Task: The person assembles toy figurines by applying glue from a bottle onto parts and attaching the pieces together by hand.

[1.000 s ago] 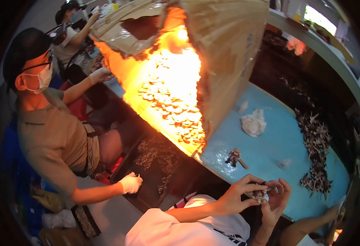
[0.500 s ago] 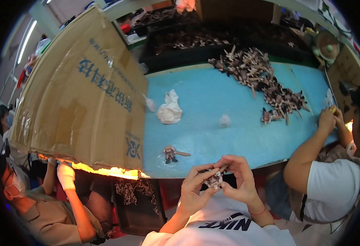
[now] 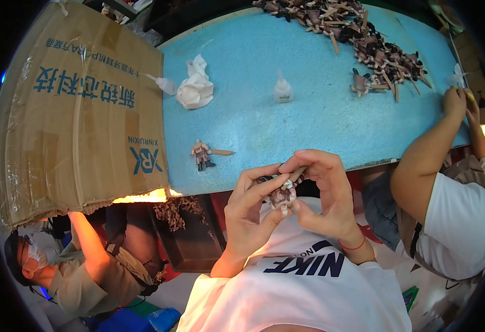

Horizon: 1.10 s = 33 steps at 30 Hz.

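Note:
Close in front of my chest, just off the near edge of the blue table (image 3: pixel 242 130), a small toy figurine (image 3: pixel 283 196) is held between both hands. It is pinkish brown with a tan stick-like part on top. My left hand (image 3: pixel 252 206) pinches it from the left with thumb and fingers. From the other side my right hand (image 3: pixel 329 195) grips it, fingertips curled over the top; these fingers hide much of it. A similar figurine (image 3: pixel 201 154) with dark boots and a tan stick lies on the table, left of my hands.
Figurines are heaped in a pile (image 3: pixel 364 41) at the far right. A small white squeeze bottle (image 3: pixel 283 91) stands mid-table; another bottle (image 3: pixel 167 84) lies by crumpled tissue (image 3: pixel 195 88). A cardboard box (image 3: pixel 82 119) borders the left. Co-workers sit both sides; a dark bin (image 3: pixel 195 252) is below.
My view has tipped downward, so the table and pile sit higher in the picture. Both hands keep hold of the figurine, with little change in their grip.

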Available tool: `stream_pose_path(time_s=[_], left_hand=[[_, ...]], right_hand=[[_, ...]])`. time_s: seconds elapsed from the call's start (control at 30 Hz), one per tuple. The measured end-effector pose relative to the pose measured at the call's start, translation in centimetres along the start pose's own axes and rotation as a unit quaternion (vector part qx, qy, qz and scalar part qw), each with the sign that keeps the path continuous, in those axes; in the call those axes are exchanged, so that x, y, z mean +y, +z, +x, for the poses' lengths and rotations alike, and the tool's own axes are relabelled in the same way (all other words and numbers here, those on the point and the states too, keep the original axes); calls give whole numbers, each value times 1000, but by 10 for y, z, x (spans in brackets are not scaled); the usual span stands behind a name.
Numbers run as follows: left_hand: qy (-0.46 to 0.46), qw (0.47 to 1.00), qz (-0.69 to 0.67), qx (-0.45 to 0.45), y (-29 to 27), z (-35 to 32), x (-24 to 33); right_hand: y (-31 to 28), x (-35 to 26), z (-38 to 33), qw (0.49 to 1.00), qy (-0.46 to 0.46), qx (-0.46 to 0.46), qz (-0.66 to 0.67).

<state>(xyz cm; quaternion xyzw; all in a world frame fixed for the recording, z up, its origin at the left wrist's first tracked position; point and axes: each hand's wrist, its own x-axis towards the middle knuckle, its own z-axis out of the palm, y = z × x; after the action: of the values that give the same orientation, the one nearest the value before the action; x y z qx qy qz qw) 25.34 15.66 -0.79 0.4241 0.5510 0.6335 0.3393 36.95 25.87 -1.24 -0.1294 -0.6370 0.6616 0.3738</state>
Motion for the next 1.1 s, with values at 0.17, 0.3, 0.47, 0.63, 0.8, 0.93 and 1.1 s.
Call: stream_pose_path(time_s=[0.17, 0.3, 0.47, 0.63, 0.8, 0.93, 1.1], left_hand=[[4, 1000, 14, 19, 3, -1, 8], [10, 997, 78, 6, 4, 3, 18], [38, 991, 127, 5, 3, 5, 29], [41, 991, 129, 12, 0, 2, 28], [65, 991, 118, -19, -4, -3, 41], [78, 988, 129, -14, -10, -9, 41], [97, 986, 133, -2, -12, -10, 39]], right_hand=[[0, 0, 0, 999, -9, -20, 30], [-4, 1, 3, 994, -37, -26, 98], [0, 1, 6, 989, -68, -22, 132], [6, 6, 4, 990, -57, 4, 127], [11, -2, -2, 992, -71, 24, 103], [19, -5, -2, 992, -65, 23, 106], [26, -9, 1, 994, -39, 29, 103]])
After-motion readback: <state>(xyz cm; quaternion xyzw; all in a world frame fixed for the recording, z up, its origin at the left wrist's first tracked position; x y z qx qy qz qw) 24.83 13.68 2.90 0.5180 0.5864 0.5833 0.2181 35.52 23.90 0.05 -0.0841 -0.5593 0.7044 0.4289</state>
